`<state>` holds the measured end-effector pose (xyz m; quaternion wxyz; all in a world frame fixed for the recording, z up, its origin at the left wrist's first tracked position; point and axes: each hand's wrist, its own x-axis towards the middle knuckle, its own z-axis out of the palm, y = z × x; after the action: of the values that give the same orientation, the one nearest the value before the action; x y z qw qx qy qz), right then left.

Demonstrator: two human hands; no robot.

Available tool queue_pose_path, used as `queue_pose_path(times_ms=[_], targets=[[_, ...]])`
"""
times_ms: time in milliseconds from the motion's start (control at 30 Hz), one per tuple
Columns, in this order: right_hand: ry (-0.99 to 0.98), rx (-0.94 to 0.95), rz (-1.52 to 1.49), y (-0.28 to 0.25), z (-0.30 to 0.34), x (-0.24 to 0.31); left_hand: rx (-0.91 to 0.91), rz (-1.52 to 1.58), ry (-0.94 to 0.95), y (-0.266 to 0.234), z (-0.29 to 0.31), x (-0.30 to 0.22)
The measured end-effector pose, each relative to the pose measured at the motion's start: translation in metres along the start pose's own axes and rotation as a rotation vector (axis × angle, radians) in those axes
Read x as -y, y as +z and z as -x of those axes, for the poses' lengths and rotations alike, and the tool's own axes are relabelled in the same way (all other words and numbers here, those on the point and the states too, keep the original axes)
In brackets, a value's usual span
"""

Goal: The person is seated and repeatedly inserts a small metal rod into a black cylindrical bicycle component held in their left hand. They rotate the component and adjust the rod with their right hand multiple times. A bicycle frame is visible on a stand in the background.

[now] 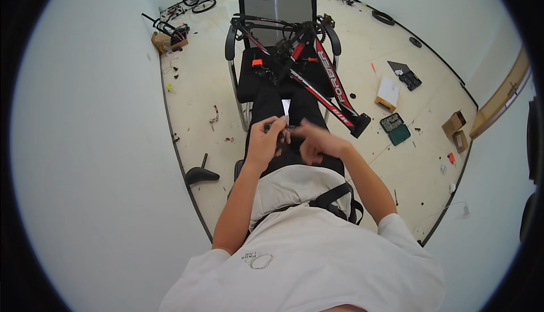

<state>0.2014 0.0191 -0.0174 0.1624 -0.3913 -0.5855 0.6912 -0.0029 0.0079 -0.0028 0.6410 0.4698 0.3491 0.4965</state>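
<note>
Head view: I make out a small dark part (pixel 290 126) above the lap, pinched in the left hand (pixel 264 143), whose fingers are mostly closed. The right hand (pixel 320 143) is blurred, half curled with its index finger reaching to the part; I cannot tell whether it grips anything. Beneath them I see black cloth trousers (pixel 265 105). Just beyond, a bicycle frame (pixel 331 78) of glossy black, red and white tubes leans across a chair (pixel 277 6) with a black mesh back. On the pale, smooth floor to the right, I see an open green case (pixel 399 134) with small pieces in one half, and an open black tool case (pixel 410 79). Far left, a cardboard box (pixel 162 42) holds dark parts.
</note>
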Motion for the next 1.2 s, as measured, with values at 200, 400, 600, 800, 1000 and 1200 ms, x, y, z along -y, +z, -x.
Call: queue_pose_path(times_ms=[200,400,600,800,1000,1200], targets=[[-0.499,0.221,-0.31,-0.009,0.022,0.05,0.012,-0.124,-0.085,0.006,0.0,0.015],[-0.054,0.141,0.254,0.028,0.027,0.012,-0.099,-0.071,0.007,0.001,0.0,0.009],[-0.203,-0.295,-0.123,-0.015,0.009,0.04,0.0,-0.167,-0.003,0.003,0.001,0.013],[-0.336,0.329,-0.055,0.016,0.041,0.03,-0.122,-0.315,0.175,0.002,-0.004,0.009],[-0.061,-0.109,0.025,0.0,0.013,0.026,-0.111,-0.225,0.159,0.009,0.003,0.01],[-0.422,0.031,-0.188,-0.002,0.027,0.055,-0.133,-0.312,0.234,0.01,0.003,0.022]])
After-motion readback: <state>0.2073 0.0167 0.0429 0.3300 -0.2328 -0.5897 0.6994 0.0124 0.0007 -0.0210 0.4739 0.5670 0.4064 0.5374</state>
